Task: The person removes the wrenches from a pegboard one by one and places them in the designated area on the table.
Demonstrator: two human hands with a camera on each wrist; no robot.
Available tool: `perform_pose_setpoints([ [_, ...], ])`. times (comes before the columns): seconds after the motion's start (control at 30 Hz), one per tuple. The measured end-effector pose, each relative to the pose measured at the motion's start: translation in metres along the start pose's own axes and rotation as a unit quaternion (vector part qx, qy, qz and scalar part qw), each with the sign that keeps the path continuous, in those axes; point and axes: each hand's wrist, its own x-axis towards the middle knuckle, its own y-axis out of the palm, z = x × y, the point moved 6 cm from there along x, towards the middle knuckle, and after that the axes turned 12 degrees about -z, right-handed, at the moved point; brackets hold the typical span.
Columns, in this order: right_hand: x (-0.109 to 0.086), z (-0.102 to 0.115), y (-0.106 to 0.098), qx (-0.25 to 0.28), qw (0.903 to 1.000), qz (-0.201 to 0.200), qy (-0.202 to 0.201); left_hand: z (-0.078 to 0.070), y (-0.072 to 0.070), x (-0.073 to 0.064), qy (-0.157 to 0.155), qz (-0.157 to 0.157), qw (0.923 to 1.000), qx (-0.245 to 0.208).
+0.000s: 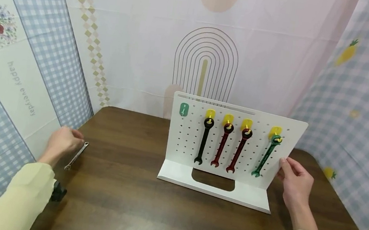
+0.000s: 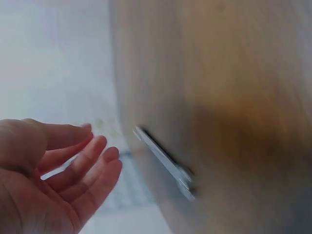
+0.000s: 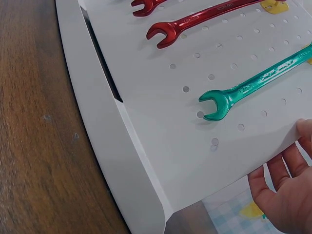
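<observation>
White pegboard (image 1: 252,154) is pinched at its edge by your right grip (image 1: 297,182), frame right. Your left grip (image 1: 63,141), frame left, hangs relaxed and empty near the silver wrench (image 1: 77,155) on the desk (image 1: 120,184). Centre-right, a black wrench (image 1: 203,142), two red wrenches (image 1: 222,146) and a green wrench (image 1: 266,156) hang from yellow hooks (image 1: 210,113).

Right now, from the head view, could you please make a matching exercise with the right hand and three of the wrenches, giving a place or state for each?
1. silver wrench
2. green combination wrench
3. black combination wrench
4. right hand

A. hangs at the row's left end
B. grips the edge of the white pegboard
C. lies on the table beside the left hand
D. hangs at the row's right end

Pairs: 1-C, 2-D, 3-A, 4-B
</observation>
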Motion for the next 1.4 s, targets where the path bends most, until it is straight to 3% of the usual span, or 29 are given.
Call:
perform_pose_setpoints([
  [0.1,0.001,0.001,-0.002,0.004,1.0,-0.001,0.001,-0.037,-0.006,0.005,0.04,-0.063,0.9972,-0.005],
  [0.2,0.002,0.002,-0.003,0.012,0.9999,-0.004,0.005,-0.071,-0.005,0.008,0.064,-0.084,0.9938,-0.035],
  [0.47,0.0,0.001,0.0,0.007,0.9999,0.004,0.012,-0.131,0.012,0.002,0.086,-0.046,0.9891,-0.11],
  [0.63,0.002,0.002,0.003,0.004,1.0,0.004,0.007,-0.163,0.024,-0.008,0.114,-0.01,0.9748,-0.191],
  [0.8,0.002,0.002,0.003,0.004,1.0,0.001,0.008,-0.188,0.036,-0.018,0.119,0.025,0.9605,-0.25],
  [1.17,0.002,-0.002,-0.002,-0.002,0.9997,-0.006,0.022,-0.227,0.068,-0.033,0.116,0.07,0.951,-0.278],
  [1.4,0.002,-0.001,-0.001,0.0,0.9999,0.0,0.017,-0.244,0.08,-0.037,0.114,0.104,0.9348,-0.32],
])
